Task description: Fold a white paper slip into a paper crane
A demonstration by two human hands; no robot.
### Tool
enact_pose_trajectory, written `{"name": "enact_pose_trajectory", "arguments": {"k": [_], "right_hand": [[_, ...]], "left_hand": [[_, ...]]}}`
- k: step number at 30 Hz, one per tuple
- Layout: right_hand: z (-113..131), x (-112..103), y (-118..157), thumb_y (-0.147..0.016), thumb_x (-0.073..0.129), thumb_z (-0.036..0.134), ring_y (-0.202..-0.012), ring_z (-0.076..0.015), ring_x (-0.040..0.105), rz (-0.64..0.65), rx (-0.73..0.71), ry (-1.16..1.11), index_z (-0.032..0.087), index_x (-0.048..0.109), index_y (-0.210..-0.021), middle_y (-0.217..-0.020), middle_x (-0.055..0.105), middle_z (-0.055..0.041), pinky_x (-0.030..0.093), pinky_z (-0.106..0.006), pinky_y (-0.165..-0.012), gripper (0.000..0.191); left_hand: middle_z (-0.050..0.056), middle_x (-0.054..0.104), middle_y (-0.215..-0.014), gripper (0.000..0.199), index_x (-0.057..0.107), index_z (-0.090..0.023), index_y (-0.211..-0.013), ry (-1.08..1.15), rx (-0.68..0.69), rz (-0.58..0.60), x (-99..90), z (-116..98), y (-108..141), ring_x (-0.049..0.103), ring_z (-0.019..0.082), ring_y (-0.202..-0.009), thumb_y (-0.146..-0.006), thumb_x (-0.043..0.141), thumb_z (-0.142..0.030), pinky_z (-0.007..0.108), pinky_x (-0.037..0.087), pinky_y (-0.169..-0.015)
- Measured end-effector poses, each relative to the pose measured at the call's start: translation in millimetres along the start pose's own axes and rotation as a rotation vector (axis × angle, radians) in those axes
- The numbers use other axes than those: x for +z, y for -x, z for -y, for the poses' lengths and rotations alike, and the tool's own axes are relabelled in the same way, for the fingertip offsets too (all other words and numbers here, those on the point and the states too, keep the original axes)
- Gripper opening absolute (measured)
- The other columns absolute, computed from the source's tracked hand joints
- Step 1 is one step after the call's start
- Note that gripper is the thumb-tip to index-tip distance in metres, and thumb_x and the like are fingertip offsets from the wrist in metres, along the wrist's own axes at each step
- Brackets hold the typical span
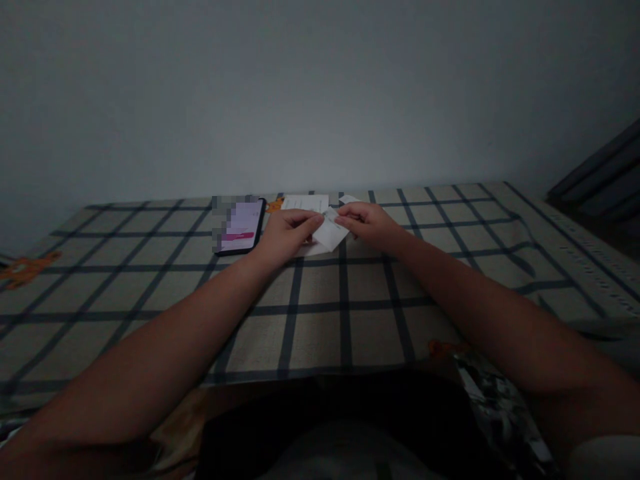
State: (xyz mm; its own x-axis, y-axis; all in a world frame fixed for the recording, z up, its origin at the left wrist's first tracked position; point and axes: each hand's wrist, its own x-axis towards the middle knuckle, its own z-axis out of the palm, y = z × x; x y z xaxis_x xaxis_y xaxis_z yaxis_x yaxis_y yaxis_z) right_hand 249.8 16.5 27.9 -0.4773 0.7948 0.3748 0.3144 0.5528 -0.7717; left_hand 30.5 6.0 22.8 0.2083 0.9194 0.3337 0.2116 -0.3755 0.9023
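A small folded piece of white paper [330,235] is held up between my two hands, just above the table. My left hand [290,230] pinches its left upper edge with thumb and fingers. At its right upper edge, the thumb and fingers of my right hand [367,221] are closed on it too. Behind and partly under my left hand lies a white printed sheet [306,202], its print too small to read. Another bit of white paper [349,199] shows just beyond my right hand. The fingertips are partly hidden behind the folded paper.
A phone [240,227] with a lit, partly blurred screen lies left of my left hand. The checked tablecloth [320,333] covers the table up to the pale wall [320,100]. A crumpled silvery wrapper-like thing [500,407] is below the table's front edge, at right.
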Motion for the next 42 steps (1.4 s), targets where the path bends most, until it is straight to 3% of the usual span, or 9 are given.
{"name": "enact_pose_trajectory", "arguments": {"k": [6,14,22,28,34,38,42], "right_hand": [[-3.9,4.9,2.2,-0.093,0.061,0.038,-0.053,-0.0115,0.034,-0.060,0.026,-0.109,0.021,0.051,-0.118,-0.059,0.037,0.0110,0.025,-0.027,-0.055,0.032],[-3.6,-0.5,4.4,-0.092,0.060,0.035,-0.050,-0.0106,0.032,0.069,0.039,-0.150,0.022,0.045,-0.114,-0.056,0.040,0.0128,0.022,-0.025,-0.052,0.029],[-8.1,1.5,4.5,-0.092,0.061,0.046,-0.050,-0.0110,0.034,0.105,0.095,-0.116,0.021,0.049,-0.109,-0.056,0.043,0.0111,0.023,-0.025,-0.051,0.032],[-6.1,0.0,3.6,-0.095,0.055,0.046,-0.065,-0.0127,0.043,0.059,-0.092,0.096,0.018,0.058,-0.083,-0.071,0.049,0.0024,0.032,-0.027,-0.061,0.031],[-6.2,-0.1,3.4,-0.098,0.051,0.043,-0.066,-0.0131,0.046,0.104,-0.215,0.242,0.017,0.060,-0.086,-0.071,0.052,0.0016,0.033,-0.028,-0.065,0.030],[-8.3,-0.3,3.8,-0.101,0.050,0.042,-0.066,-0.0130,0.046,0.097,-0.267,0.295,0.017,0.060,-0.086,-0.069,0.052,0.0018,0.033,-0.027,-0.065,0.031],[-9.7,-0.8,3.2,-0.101,0.049,0.043,-0.066,-0.0129,0.048,0.090,-0.284,0.303,0.016,0.061,-0.085,-0.070,0.053,0.0011,0.033,-0.027,-0.064,0.034]], "left_hand": [[0.001,0.067,-0.062,0.028,0.081,-0.016,-0.080,-0.016,-0.009,0.004,-1.5,0.2,-2.0,0.052,0.011,-0.054,-0.077,0.077,-0.044,0.025,0.042,-0.054],[0.002,0.067,-0.069,0.029,0.074,-0.016,-0.079,0.150,-0.179,0.138,3.4,9.3,-3.3,0.059,0.012,-0.060,-0.075,0.079,-0.045,0.023,0.044,-0.054],[0.006,0.075,-0.078,0.037,0.080,-0.014,-0.089,0.074,-0.108,0.152,2.0,5.1,-1.8,0.063,0.014,-0.067,-0.078,0.079,-0.050,0.025,0.047,-0.061],[0.008,0.079,-0.085,0.035,0.083,-0.014,-0.088,-0.059,-0.047,0.147,-0.4,-1.9,1.6,0.065,0.017,-0.075,-0.080,0.077,-0.047,0.028,0.049,-0.067],[-0.001,0.058,-0.056,0.031,0.079,-0.014,-0.083,-0.049,-0.124,0.168,-0.4,1.0,1.4,0.047,0.010,-0.052,-0.079,0.074,-0.044,0.024,0.032,-0.050],[-0.003,0.052,-0.055,0.034,0.076,-0.015,-0.085,0.003,-0.127,0.208,1.5,3.5,0.0,0.042,0.009,-0.050,-0.082,0.073,-0.049,0.023,0.027,-0.048],[-0.003,0.055,-0.059,0.037,0.075,-0.016,-0.092,0.035,-0.093,0.201,3.2,6.6,-0.1,0.046,0.010,-0.051,-0.082,0.076,-0.051,0.023,0.031,-0.050]]}}
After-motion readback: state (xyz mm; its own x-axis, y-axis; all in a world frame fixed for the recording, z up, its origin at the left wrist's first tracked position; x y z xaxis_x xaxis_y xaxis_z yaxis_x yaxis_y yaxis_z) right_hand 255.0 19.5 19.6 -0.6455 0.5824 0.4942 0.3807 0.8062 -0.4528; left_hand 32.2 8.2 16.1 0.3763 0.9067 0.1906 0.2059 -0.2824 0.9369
